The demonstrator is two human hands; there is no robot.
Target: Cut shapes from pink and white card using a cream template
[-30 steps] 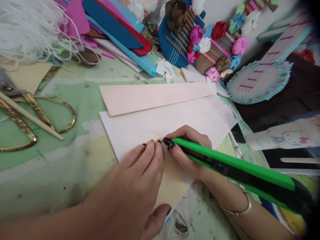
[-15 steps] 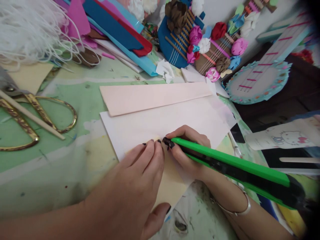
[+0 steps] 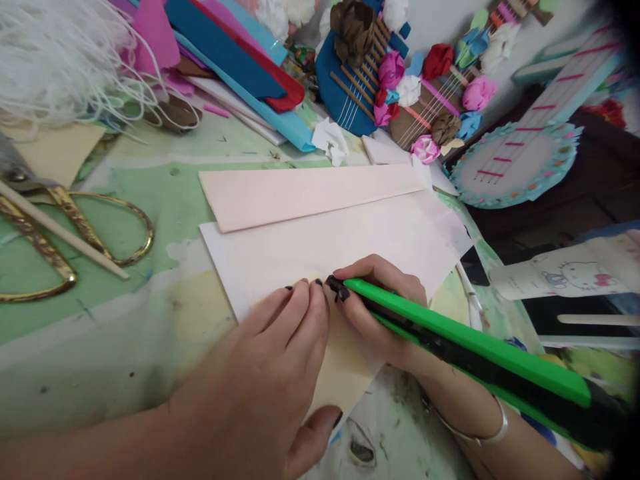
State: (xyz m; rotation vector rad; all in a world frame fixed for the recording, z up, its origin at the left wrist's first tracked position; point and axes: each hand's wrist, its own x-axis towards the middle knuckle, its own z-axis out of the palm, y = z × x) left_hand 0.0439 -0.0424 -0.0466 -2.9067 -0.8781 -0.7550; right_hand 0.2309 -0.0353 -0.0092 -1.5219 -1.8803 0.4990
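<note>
My left hand [image 3: 273, 373] lies flat, fingers stretched, pressing a cream card template [image 3: 345, 370] onto a white sheet [image 3: 320, 250]. My right hand [image 3: 377, 313] is closed round a green and black utility knife [image 3: 465, 347]. The knife's black tip [image 3: 334, 285] rests at the template's upper edge, right beside my left fingertips. A pale pink strip [image 3: 305, 193] lies across the far edge of the white sheet. A metal bangle [image 3: 480, 433] circles my right wrist.
Gold-handled scissors [image 3: 70, 240] and a wooden stick [image 3: 60, 233] lie at the left. White feathers [image 3: 55, 60] and coloured foam sheets [image 3: 235, 60] fill the back. Flower-trimmed guitar-shaped crafts [image 3: 400, 80] and a blue-rimmed guitar [image 3: 520, 157] stand at the back right. The mat [image 3: 150, 200] is paint-stained green.
My right hand and the knife have slid a little toward me along the template's edge. My left hand has stayed pressed in place.
</note>
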